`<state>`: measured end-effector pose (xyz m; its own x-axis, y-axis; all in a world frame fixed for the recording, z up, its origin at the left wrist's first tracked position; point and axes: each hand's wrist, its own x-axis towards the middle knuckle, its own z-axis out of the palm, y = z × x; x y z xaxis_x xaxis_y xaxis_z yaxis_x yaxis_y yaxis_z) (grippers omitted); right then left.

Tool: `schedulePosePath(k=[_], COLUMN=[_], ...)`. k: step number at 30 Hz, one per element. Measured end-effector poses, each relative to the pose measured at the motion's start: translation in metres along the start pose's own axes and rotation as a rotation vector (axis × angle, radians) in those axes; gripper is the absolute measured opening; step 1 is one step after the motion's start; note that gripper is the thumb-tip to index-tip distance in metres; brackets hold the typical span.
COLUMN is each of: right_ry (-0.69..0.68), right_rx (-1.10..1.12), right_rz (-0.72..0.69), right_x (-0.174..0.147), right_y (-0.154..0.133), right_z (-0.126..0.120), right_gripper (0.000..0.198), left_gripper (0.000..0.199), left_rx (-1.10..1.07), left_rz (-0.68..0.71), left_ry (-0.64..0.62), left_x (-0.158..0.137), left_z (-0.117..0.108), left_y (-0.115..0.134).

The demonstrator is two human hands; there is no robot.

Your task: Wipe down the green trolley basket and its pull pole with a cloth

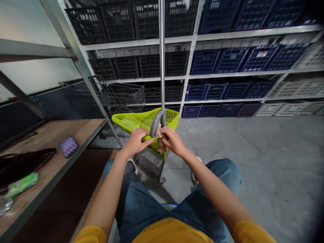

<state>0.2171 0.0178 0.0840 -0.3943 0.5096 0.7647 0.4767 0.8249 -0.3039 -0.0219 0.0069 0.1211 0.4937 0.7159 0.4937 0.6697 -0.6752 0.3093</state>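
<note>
A lime-green plastic shopping cart (126,124) stands between my knees, with a grey curved handle (156,121) at its near side. My left hand (138,140) is closed over the cart's near rim, left of the handle, thumb stretched along the edge. A crumpled beige cloth (159,131) lies against the base of the handle. My right hand (173,139) pinches this cloth with bent fingers, just right of the handle. Part of the cloth hangs below the rim; the rest is hidden by the fingers.
A metal pole (162,57) rises from the handle. Left is a wooden shelf (83,130) bearing a green packet (24,184), a dark bag (25,162) and a blurred purple item (69,146). Behind stand a wire cart (124,96) and racks of blue crates (205,62) and black crates (152,65).
</note>
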Motion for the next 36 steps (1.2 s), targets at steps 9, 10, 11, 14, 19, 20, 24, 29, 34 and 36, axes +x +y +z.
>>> schedulePosePath(k=[9, 10, 11, 14, 19, 20, 24, 29, 34, 36], right_ry=[0.175, 0.183, 0.183, 0.153, 0.088, 0.103, 0.302, 0.251, 0.01, -0.052], right_rx=[-0.157, -0.112, -0.071, -0.033, -0.177, -0.176, -0.163, -0.257, -0.316, -0.349], right_rz=[0.111, 0.132, 0.146, 0.148, 0.075, 0.08, 0.113, -0.147, -0.255, -0.354], right_x=[0.003, 0.003, 0.003, 0.003, 0.005, 0.007, 0.031, 0.07, 0.067, 0.058], right_y=[-0.028, -0.038, -0.046, -0.051, -0.016, -0.011, -0.012, -0.023, -0.026, -0.03], right_z=[0.027, 0.03, 0.033, 0.033, 0.014, 0.006, -0.032, -0.052, -0.035, -0.027], right_gripper=[0.028, 0.029, 0.03, 0.031, 0.03, 0.029, 0.031, 0.037, 0.043, 0.041], left_gripper=[0.023, 0.023, 0.022, 0.023, 0.032, 0.033, 0.035, 0.032, 0.028, 0.025], left_rx=[0.031, 0.04, 0.05, 0.064, 0.038, 0.032, 0.019, 0.024, 0.021, 0.013], left_rz=[-0.043, -0.041, -0.044, -0.064, -0.045, -0.039, -0.028, -0.042, -0.025, -0.033], left_ry=[0.066, 0.068, 0.067, 0.067, 0.086, 0.086, 0.091, 0.088, 0.077, 0.071], left_x=[-0.006, -0.006, -0.006, -0.007, -0.008, -0.008, -0.007, -0.006, -0.008, -0.01], left_z=[0.003, 0.003, 0.004, 0.004, 0.007, 0.008, 0.011, 0.013, 0.009, 0.008], left_y=[-0.014, -0.015, -0.016, -0.019, -0.022, -0.021, -0.017, -0.012, -0.015, -0.017])
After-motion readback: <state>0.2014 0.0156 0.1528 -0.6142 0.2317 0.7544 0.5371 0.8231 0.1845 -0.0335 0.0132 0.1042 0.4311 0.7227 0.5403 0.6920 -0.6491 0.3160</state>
